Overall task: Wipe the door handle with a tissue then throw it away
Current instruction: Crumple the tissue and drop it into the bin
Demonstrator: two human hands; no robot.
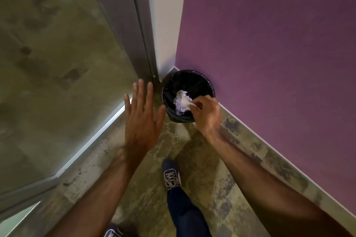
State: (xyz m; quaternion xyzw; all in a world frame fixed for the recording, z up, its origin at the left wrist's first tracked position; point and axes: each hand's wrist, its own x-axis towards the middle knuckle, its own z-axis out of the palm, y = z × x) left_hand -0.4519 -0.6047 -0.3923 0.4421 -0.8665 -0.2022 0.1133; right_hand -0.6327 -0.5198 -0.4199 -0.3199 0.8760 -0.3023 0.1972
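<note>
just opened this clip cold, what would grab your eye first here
The crumpled white tissue stands out first, pinched by the right hand over the black bin in the corner. Next is the big purple wall filling the right side, right behind the bin. The left hand hovers open and empty, fingers spread, left of the bin above the mottled floor.

Purple wall [269, 34], mottled concrete floor [208, 184], glass panel [48, 63].
</note>
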